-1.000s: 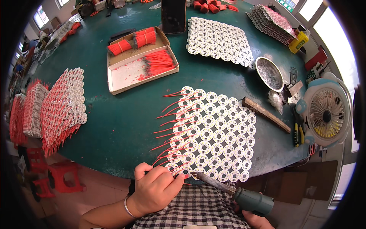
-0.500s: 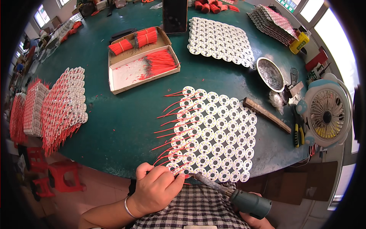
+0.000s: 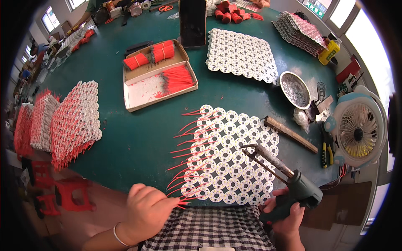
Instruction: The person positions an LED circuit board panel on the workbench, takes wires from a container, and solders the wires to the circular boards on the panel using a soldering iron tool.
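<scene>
A panel of round white LED circuit boards (image 3: 236, 171) lies on the green table in front of me. Thin red wires (image 3: 190, 150) stick out leftward from its left columns. My left hand (image 3: 148, 213) is closed at the panel's near left corner, pinching a few short red wires (image 3: 182, 203) whose ends show past the fingertips. My right hand (image 3: 289, 213) grips a dark green soldering gun (image 3: 303, 190) by its handle. The gun's bent metal tip hangs over the right half of the panel, pointing up and left; whether it touches cannot be told.
A wooden bar (image 3: 291, 134) touches the panel's right edge. Beyond lie a metal bowl (image 3: 295, 90), pliers (image 3: 326, 148) and a fan (image 3: 358, 129). An open box of red wires (image 3: 161, 90) sits farther back, near another LED panel (image 3: 240, 54). Stacked panels (image 3: 77, 121) stand at left.
My right hand has raised the soldering gun from the panel's near edge, up and to the right. My left hand has drawn back to the left and down, red wires between its fingers.
</scene>
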